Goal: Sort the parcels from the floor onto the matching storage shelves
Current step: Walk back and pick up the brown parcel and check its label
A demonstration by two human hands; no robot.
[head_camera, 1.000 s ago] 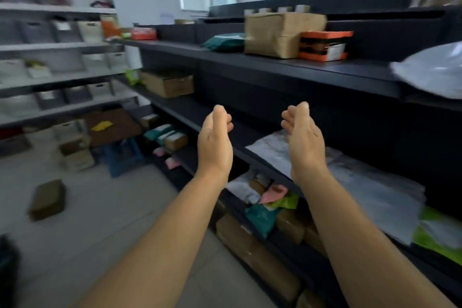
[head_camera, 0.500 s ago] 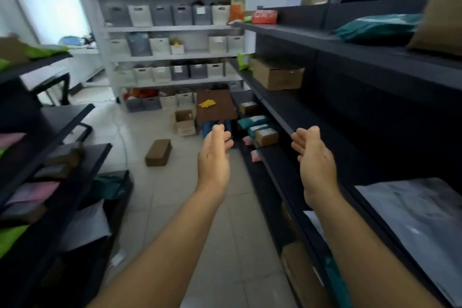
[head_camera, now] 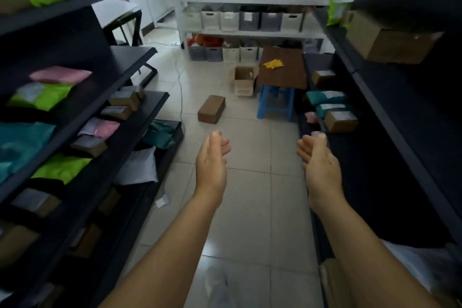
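Observation:
A brown cardboard parcel (head_camera: 211, 109) lies on the tiled floor ahead, down the aisle. My left hand (head_camera: 212, 161) and my right hand (head_camera: 318, 161) are both held out in front of me, palms facing each other, fingers apart, holding nothing. The parcel is well beyond both hands. Black shelves on the left (head_camera: 130, 67) carry pink, green and teal bags and small brown boxes. Along the right runs another black shelf unit (head_camera: 390, 117) with teal bags and brown boxes.
An open cardboard box (head_camera: 243, 80) stands on the floor beside a blue stool (head_camera: 276, 102) topped by a brown board with a yellow item. White shelving with grey and white bins (head_camera: 250, 17) closes the aisle's far end. A white cable runs across the floor.
My view has swung left from the right-hand shelves to look down the aisle. Both hands stay raised and empty; the floor parcel now sits ahead near centre.

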